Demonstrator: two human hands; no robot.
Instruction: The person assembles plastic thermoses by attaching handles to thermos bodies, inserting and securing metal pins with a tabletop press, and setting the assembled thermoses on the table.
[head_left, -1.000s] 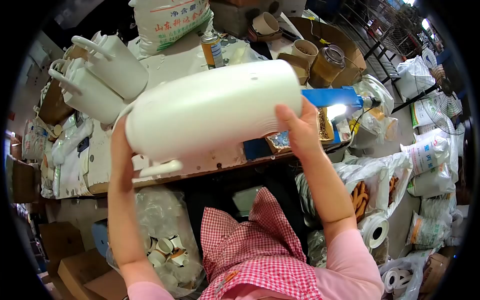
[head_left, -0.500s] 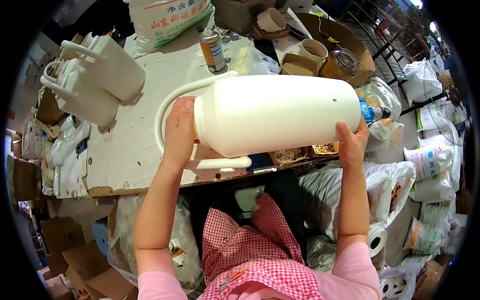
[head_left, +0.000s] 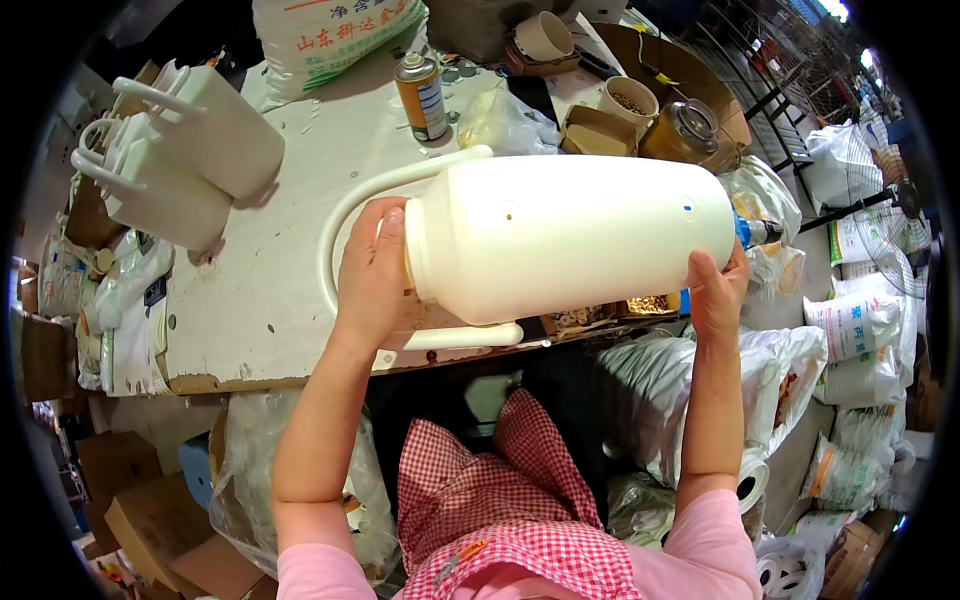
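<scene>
A large white plastic barrel (head_left: 590, 235) lies sideways across my view, its neck to the left. My left hand (head_left: 375, 265) is closed on the neck rim, and its fingertips are hidden inside or behind it. My right hand (head_left: 718, 290) grips the base end, with the thumb on the near side and the other fingers behind. Two small holes show in the barrel's wall. A white U-shaped handle (head_left: 333, 225) loops around the neck end and my left hand; whether it is attached, I cannot tell. Beyond the base a blue tool (head_left: 743, 230) is partly hidden.
Two white barrels with handles (head_left: 215, 140) stand at the table's left. A spray can (head_left: 421, 97), a printed sack (head_left: 335, 45), a plastic bag (head_left: 508, 122) and a jar (head_left: 682, 130) stand behind. Boxes (head_left: 150, 520) and bags (head_left: 660, 400) crowd the floor around the table (head_left: 250, 330).
The barrel has rolled in my hands, so a second hole now shows on its wall. It has shifted slightly right with the handle and both hands.
</scene>
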